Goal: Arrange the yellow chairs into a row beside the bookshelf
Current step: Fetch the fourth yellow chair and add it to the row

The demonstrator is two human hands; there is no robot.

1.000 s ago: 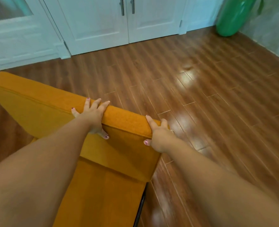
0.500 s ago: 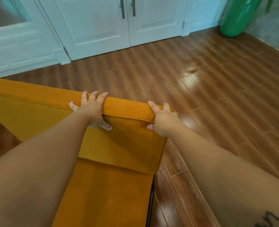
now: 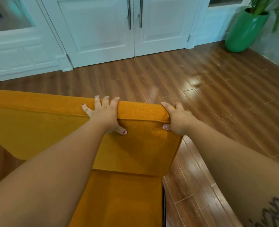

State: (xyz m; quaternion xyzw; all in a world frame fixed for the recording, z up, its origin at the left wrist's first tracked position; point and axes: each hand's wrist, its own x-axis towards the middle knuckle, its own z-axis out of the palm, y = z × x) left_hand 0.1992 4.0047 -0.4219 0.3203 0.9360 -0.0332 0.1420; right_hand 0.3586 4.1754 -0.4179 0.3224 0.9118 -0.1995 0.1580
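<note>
Now both hands are gripping the backrest top of the yellow chair point(image 3: 37, 128), which is filling the view from 9 to 6 o'clock on the wooden floor point(image 3: 217, 99). The left hand point(image 3: 104, 115) is curling spread fingers point(image 3: 106, 101) over the edge, thumb pressing the near face. The right hand point(image 3: 178, 120) is wrapping the corner at its 3 o'clock. White cabinet doors point(image 3: 102, 27) are standing at 12 o'clock, a green planter point(image 3: 243, 30) at 2.
</note>
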